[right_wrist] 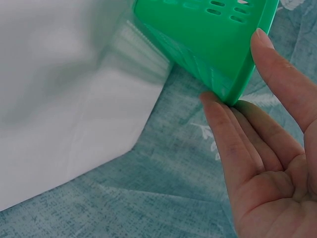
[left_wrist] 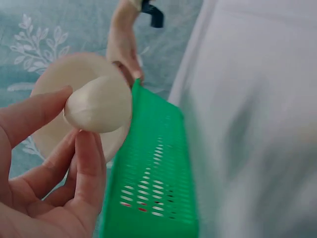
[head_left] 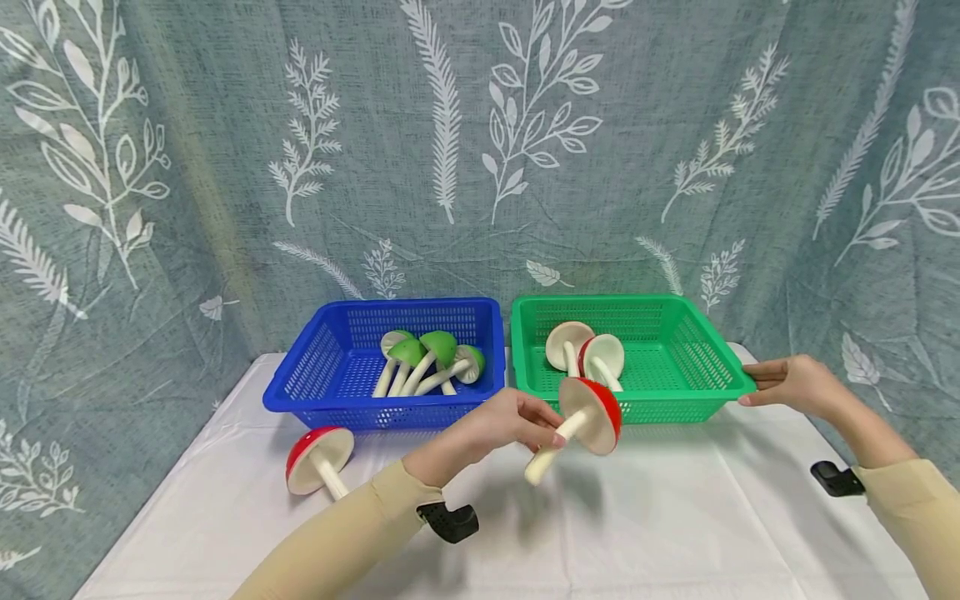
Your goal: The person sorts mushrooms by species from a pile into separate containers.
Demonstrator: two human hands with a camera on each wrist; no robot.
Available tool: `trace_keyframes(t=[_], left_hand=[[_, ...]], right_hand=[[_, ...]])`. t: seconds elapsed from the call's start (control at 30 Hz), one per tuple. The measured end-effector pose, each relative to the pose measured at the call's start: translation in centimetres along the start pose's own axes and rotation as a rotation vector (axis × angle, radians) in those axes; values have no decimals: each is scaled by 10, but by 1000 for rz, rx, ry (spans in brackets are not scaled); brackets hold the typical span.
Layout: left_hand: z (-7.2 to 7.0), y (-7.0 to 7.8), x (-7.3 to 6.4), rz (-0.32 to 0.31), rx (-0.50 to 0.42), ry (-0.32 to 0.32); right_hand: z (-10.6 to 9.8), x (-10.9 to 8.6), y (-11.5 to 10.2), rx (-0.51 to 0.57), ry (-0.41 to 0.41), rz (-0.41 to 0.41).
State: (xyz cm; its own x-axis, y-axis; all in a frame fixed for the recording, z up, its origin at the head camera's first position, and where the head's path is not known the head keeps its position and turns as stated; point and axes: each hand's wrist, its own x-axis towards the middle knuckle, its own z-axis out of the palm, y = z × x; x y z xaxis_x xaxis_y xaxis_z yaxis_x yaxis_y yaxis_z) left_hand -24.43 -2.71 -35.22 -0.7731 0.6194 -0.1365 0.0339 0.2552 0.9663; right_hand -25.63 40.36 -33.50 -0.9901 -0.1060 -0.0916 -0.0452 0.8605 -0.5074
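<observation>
My left hand pinches the white stem of a red-capped toy mushroom in front of the green basket. In the left wrist view, thumb and fingers close around the stem of that mushroom, its pale underside behind. My right hand is at the green basket's right front corner. The right wrist view shows the thumb and fingers of that hand on either side of the corner of the basket rim. Two mushrooms with pale undersides lie inside the green basket.
A blue basket stands left of the green one, holding several green-capped mushrooms. Another red-capped mushroom lies on the white tablecloth at front left. A patterned grey-blue curtain hangs behind.
</observation>
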Motion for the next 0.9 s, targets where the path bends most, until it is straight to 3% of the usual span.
trace_keyframes(t=[0.37, 0.6, 0.9], left_hand=[[-12, 32, 34, -31, -34, 161], [-19, 36, 60, -37, -75, 233], [-26, 40, 86, -102, -103, 363]], right_hand=[[0, 1, 0, -18, -6, 16], [-2, -1, -1, -24, 2, 0], [-2, -1, -1, -17, 2, 8]])
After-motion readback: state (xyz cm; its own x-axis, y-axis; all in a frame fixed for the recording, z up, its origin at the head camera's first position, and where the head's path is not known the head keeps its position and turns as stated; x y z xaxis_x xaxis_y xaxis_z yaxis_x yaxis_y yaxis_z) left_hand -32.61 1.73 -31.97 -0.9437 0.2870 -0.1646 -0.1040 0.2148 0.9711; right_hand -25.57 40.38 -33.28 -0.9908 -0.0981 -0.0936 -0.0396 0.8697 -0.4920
